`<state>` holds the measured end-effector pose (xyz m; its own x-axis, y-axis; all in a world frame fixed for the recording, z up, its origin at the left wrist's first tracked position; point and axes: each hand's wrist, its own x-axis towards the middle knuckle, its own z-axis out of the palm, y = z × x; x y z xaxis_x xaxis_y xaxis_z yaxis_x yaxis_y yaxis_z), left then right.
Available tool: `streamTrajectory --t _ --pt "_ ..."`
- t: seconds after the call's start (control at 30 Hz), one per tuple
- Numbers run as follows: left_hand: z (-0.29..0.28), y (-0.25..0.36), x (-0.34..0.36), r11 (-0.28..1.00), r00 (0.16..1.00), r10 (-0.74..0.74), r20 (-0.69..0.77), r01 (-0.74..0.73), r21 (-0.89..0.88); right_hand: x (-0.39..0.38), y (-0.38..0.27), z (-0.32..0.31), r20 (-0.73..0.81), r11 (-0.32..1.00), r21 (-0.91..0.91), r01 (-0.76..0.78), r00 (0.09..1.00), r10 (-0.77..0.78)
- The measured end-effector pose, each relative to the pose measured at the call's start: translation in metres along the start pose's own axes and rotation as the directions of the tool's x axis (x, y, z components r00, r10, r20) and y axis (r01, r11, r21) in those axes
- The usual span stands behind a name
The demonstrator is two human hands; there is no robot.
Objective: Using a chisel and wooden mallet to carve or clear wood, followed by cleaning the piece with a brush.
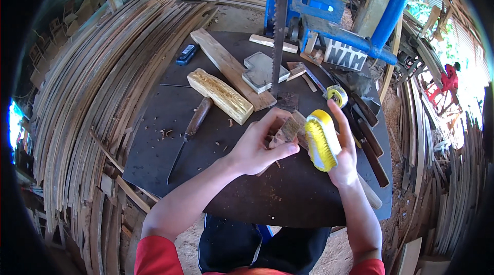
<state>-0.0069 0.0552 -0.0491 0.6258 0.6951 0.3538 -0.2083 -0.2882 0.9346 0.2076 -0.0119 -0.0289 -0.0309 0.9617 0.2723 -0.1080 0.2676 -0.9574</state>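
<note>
My left hand [257,146] grips a small block of wood [287,130] over the near middle of the dark table [242,198]. Its thumb lies along the near side of the wood. Just to the right, my right hand [346,159] holds a yellow-and-white scrub brush [321,141], bristles facing left toward the block. One right finger points up past the brush, and other fingers are hidden behind it. A small gap seems to separate bristles and left thumb. Beyond the left hand lie a rough squared wood piece [221,97] and a long-bladed knife with a wooden handle [198,118].
A toothed bandsaw blade [280,28] stands upright beyond my hands, beside its blue frame [329,28]. A plank [226,64], shaped boards [260,71], a blue device [187,54], a yellow tape measure [337,95] and several wooden-handled tools [370,138] lie around. Long timber [98,84] is stacked left.
</note>
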Motion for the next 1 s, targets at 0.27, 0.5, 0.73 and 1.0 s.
streamTrajectory --t 0.27,0.5,0.73,1.0 --pt "-0.002 -0.003 0.003 0.995 0.997 0.078 -0.011 -0.079 -0.057 -0.003 0.008 -0.004 0.029 0.988 0.146 -0.045 0.999 0.041" --pt "-0.005 -0.005 0.001 0.996 0.998 0.062 0.016 -0.061 -0.06 -0.003 0.007 -0.003 0.074 0.974 0.225 0.008 0.997 -0.025" --pt "-0.002 -0.008 0.001 0.981 0.991 0.134 0.024 -0.13 -0.143 -0.005 0.007 -0.006 0.097 0.981 0.194 -0.009 0.995 -0.01" --pt "-0.002 -0.005 -0.001 0.955 0.994 0.049 0.098 -0.018 -0.297 -0.004 0.006 -0.006 0.122 0.98 0.199 -0.008 0.992 -0.017"
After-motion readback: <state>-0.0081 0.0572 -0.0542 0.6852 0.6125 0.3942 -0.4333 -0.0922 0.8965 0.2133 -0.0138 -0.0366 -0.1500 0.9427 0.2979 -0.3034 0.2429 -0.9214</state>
